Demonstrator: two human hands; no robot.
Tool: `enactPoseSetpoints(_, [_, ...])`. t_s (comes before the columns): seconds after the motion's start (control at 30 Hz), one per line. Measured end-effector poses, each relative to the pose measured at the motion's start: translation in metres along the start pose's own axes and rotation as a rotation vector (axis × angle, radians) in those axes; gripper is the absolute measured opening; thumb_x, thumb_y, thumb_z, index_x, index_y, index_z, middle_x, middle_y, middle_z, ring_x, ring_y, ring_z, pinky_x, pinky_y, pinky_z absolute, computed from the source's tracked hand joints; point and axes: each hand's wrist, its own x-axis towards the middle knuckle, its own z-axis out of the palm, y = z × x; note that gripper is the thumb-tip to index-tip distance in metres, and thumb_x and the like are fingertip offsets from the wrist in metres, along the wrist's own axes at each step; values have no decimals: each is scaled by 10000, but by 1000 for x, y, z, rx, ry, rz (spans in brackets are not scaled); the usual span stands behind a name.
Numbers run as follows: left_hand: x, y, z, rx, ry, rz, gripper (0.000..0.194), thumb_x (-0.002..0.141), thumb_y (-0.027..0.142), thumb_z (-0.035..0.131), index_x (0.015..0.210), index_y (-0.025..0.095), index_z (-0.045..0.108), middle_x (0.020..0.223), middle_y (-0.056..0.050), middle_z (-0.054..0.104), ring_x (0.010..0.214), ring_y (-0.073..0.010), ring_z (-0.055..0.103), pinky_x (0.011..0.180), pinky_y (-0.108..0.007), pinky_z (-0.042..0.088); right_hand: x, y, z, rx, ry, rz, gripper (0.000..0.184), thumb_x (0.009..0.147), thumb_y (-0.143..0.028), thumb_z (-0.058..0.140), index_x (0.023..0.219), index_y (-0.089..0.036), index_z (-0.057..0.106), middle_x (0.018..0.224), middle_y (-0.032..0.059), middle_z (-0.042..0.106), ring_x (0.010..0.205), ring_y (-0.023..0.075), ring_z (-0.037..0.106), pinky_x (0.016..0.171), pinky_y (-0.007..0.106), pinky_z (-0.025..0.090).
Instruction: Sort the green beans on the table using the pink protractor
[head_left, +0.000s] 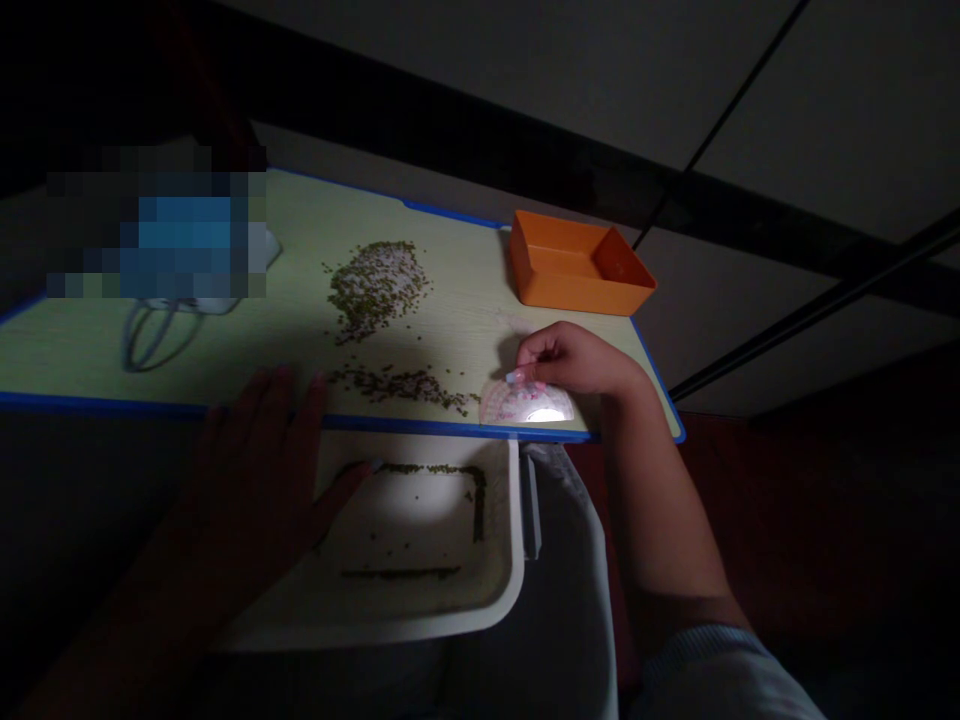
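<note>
One semicirc. pc, pink print, R hand.

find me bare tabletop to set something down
Bare tabletop between the seed pile and orange box, and between pile and cord loop. Crowded nearest you: scattered seeds, half-round piece, left hand, right hand.

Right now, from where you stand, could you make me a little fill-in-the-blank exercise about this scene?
1. The open box on the tabletop is ____.
2. The tabletop's rim is ____.
3. The tray by the near rim is ____.
4. Not the left hand but the ____ one holds the half-round sheet.

Missing words: orange; blue; white; right.
</note>
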Motion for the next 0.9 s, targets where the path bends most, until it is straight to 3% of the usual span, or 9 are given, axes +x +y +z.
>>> enactPoseSetpoints(0.5, [-1, 2, -2, 7, -11, -14, 807, 855, 569, 298, 1458, 34, 293, 1549, -310, 316, 1485, -421, 253, 1176, -621, 240, 5, 1, 8, -9, 89, -61, 319, 826, -429, 673, 704, -145, 596, 608, -42, 510, 567, 75, 417, 549, 235, 310])
enactPoseSetpoints(0.7, [-1, 1, 0, -38, 5, -26, 947, 793, 725, 305, 1462, 54, 308, 1554, -291, 327, 1496, -401, 239, 1202, -588, 214, 7, 3, 10, -42, 112, -85, 336, 837, -442, 666, 694, -150, 582, 599, -43, 501, 566, 76, 406, 544, 235, 290])
enactPoseSetpoints(0.9, [-2, 0, 1, -58, 18, -28, 935, 803, 725, 300, 1478, 78, 284, 1567, -279, 314, 1500, -394, 234, 1198, -602, 214, 8, 2, 12, -32, 97, -100, 345, 842, -454, 668, 699, -152, 580, 594, -49, 478, 557, 73, 388, 535, 237, 282])
